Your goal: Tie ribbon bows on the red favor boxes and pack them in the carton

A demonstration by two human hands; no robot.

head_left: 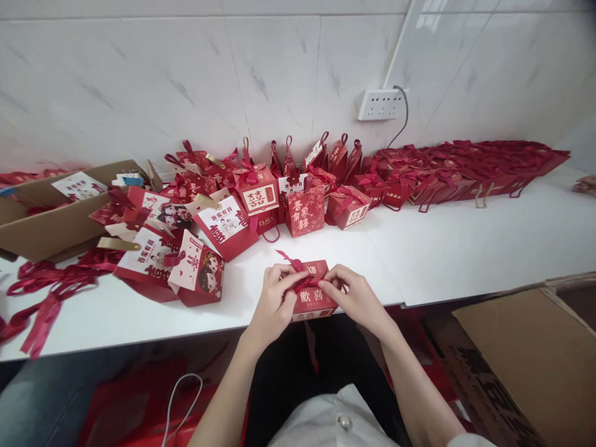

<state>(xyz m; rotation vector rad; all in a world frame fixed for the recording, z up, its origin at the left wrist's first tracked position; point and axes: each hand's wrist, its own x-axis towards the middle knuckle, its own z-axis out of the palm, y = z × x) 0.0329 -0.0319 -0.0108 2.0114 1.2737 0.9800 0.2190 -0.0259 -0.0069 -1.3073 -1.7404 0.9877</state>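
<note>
A small red gift box with gold characters sits at the table's front edge, directly before me. Across its top runs a dark red ribbon, gathered near the middle of the lid. My left hand is closed at the box's left side, its fingertips pinching the ribbon. From the right, my right hand pinches the ribbon too, thumb and forefinger pressed together over the lid. The fingers partly cover the knot, so its exact form is hidden. One ribbon end hangs below the table edge.
Several finished-looking red boxes stand along the wall. Flat red bags are piled at right. Loose ribbons and an open carton lie left. Below the table at right is a cardboard box; a power strip hangs on the wall.
</note>
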